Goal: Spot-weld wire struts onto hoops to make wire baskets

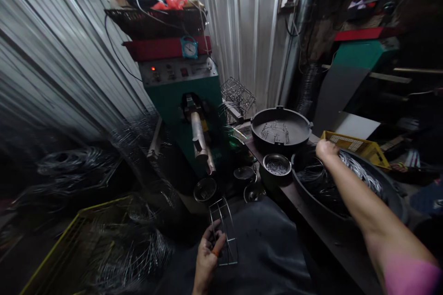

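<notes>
My left hand [208, 252] holds a small bent-wire frame [224, 230] low over my lap, its loops standing up from my fingers. My right hand [326, 149] reaches out to the right with the fingers curled over the far rim of a large dark basin [392, 193]. That basin is filled with shiny wire pieces [360, 173]. I cannot tell whether the right hand grips a wire. A green welding machine [183, 97] with a protruding metal arm [200, 136] stands straight ahead.
A second dark basin [280, 129] with a wire frame inside sits behind a small metal bowl [277, 165]. A yellow crate [356, 147] lies at right. Coiled wire parts fill a yellow-edged bin [69, 244] at lower left. Corrugated metal walls stand behind.
</notes>
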{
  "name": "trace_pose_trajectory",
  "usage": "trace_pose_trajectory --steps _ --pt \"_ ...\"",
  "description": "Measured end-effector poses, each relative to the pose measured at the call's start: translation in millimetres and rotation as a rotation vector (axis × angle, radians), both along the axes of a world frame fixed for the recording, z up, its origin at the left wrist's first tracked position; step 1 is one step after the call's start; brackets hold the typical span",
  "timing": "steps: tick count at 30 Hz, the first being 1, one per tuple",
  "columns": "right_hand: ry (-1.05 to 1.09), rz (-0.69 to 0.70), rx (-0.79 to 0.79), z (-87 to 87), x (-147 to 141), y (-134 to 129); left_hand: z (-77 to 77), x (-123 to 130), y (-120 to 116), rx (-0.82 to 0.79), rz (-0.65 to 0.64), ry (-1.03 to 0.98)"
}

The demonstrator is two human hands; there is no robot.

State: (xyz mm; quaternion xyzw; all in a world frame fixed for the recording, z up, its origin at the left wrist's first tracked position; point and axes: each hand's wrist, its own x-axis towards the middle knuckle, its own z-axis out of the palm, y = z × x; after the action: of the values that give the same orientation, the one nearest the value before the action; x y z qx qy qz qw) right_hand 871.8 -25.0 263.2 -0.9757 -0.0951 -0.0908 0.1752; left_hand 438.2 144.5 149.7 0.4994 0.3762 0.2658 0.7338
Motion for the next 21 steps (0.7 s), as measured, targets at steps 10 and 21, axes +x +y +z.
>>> trace_pose_trajectory --steps 10,21 --pt "-0.224 0.48 -0.017 102.2 -102 -16 10.5 0 19 0.026 0.033 -0.174" --pt "0.603 1.07 0.62 -19.5 -227 86 24.2 2 42 0.069 0.173 -0.261"
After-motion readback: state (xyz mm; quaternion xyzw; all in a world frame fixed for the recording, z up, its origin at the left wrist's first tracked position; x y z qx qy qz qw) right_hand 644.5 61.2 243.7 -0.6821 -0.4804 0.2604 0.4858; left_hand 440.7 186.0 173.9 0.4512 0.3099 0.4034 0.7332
